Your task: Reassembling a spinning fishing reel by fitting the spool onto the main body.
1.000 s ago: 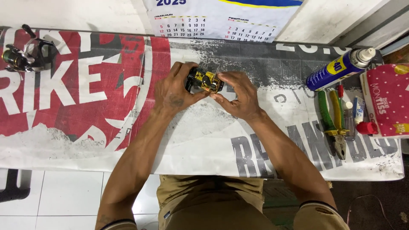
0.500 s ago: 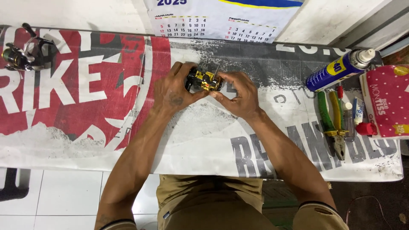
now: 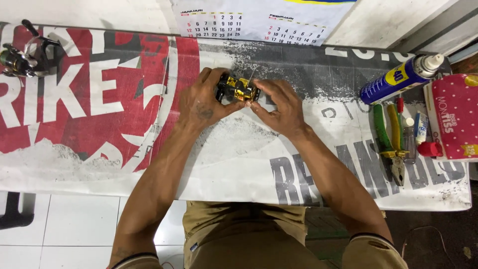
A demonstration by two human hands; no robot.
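Observation:
A small black and gold fishing reel [image 3: 238, 89] rests on the printed banner [image 3: 124, 114] that covers the workbench. My left hand [image 3: 203, 103] grips its left side, fingers curled over the top. My right hand [image 3: 279, 104] holds its right side, with thumb and fingertips pressed on the reel body. Both forearms reach in from the bottom of the view.
A second fishing reel [image 3: 22, 55] lies at the far left. At the right are a blue spray can [image 3: 398, 78], green and yellow handled pliers [image 3: 391, 142], small bottles [image 3: 422, 130] and a red dotted box [image 3: 455, 117]. A wall calendar [image 3: 259, 20] hangs behind.
Both hands stay on the reel in the same spot; only the fingers have shifted slightly around it.

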